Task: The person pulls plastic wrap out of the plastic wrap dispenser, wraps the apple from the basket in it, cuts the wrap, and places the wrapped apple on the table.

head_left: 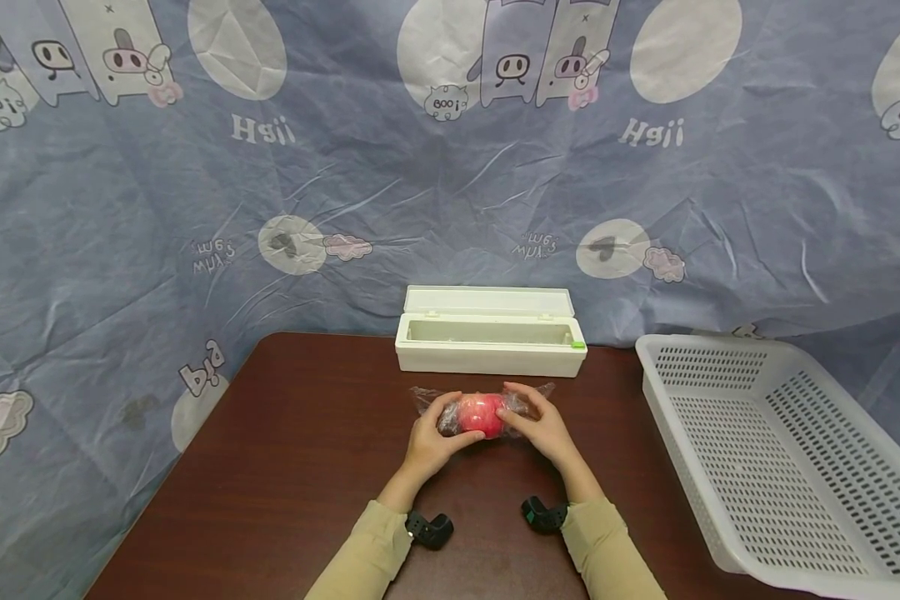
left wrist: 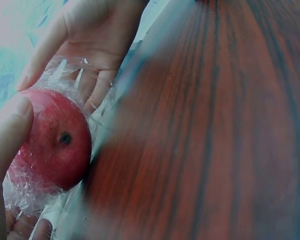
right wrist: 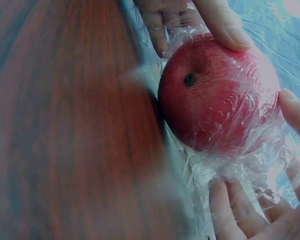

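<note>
A red apple (head_left: pixel 482 416) in clear plastic wrap (left wrist: pixel 25 192) is held between both hands low over the dark table, its dimpled end facing the wrists. The left hand (head_left: pixel 429 442) grips its left side, with the thumb pressing on the red skin. On the other side the right hand (head_left: pixel 543 427) grips the apple and the bunched wrap, its thumb also against the fruit. Crumpled film sticks out beyond both sides of the apple. In the right wrist view, fingers (right wrist: pixel 222 207) of the right hand curl under the loose film.
Behind the hands stands a long white box (head_left: pixel 491 362) with its lid (head_left: pixel 487 300) raised and a green tab at its right corner. A white perforated basket (head_left: pixel 690 454) lies at the right on the brown wooden table (head_left: pixel 270 467). A blue patterned cloth (head_left: pixel 435 183) hangs behind.
</note>
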